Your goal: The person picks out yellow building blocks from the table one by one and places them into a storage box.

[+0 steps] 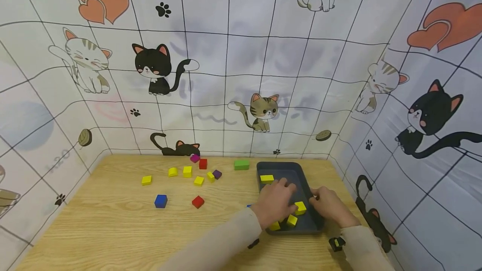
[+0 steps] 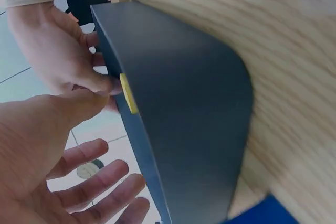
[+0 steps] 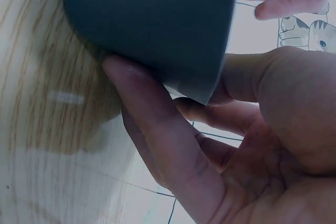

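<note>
- The tray [image 1: 286, 170] stands on the table [image 1: 113, 229], with several yellow blocks [image 1: 300, 208] in it: one toward its far end, the others toward its near end.
- The left hand [image 1: 276, 202] is over the tray, its fingers loose and spread, with no block seen in their grasp; its thumb is near the tray's rim.
- The right hand [image 1: 331, 206] grips the tray's right side, thumb and fingers on either side of the wall.
- Just left of the tray, a blue block [image 1: 249, 206] is mostly hidden by the left hand.
- Left of the tray's far end lies a green block [image 1: 241, 164].
- Farther left of the tray are two red blocks [image 1: 198, 202], a purple block [image 1: 217, 174], a magenta block [image 1: 194, 158] and five more yellow blocks [image 1: 187, 172].
- Well left of the tray sits another blue block [image 1: 161, 201].
- Behind the tray hangs a cat-print cloth [image 1: 211, 62].
</note>
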### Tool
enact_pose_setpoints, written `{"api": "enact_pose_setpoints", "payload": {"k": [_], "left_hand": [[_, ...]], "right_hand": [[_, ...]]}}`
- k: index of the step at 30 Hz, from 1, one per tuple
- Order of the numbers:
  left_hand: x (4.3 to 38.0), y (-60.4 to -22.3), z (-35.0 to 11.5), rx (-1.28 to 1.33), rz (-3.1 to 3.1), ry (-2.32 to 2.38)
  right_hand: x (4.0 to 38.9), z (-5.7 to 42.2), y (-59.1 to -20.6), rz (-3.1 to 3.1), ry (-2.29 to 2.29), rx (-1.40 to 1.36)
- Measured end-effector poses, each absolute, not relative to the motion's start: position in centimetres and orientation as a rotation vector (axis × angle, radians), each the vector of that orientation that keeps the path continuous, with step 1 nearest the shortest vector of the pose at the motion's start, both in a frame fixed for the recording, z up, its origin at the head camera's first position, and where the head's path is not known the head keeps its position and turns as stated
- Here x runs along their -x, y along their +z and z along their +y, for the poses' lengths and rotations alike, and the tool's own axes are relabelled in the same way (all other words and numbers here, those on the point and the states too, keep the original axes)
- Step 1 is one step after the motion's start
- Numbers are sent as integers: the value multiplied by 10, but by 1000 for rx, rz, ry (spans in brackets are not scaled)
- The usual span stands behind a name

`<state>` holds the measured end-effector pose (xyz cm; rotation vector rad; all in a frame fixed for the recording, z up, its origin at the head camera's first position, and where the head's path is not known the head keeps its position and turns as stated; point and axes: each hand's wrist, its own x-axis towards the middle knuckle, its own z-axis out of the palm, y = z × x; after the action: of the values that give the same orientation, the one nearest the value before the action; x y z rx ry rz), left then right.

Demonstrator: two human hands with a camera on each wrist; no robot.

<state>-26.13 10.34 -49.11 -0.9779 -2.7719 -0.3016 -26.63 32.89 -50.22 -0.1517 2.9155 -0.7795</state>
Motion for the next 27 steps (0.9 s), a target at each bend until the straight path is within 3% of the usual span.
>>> {"api": "enact_pose_setpoints", "payload": {"k": [14, 27], "left_hand": [[272, -488, 40, 736, -2773, -324], [292, -511, -47, 559, -2836, -334]], "right_hand": [[266, 329, -503, 2913, -778, 130], [267, 329, -505, 2887, -783, 78]]}}
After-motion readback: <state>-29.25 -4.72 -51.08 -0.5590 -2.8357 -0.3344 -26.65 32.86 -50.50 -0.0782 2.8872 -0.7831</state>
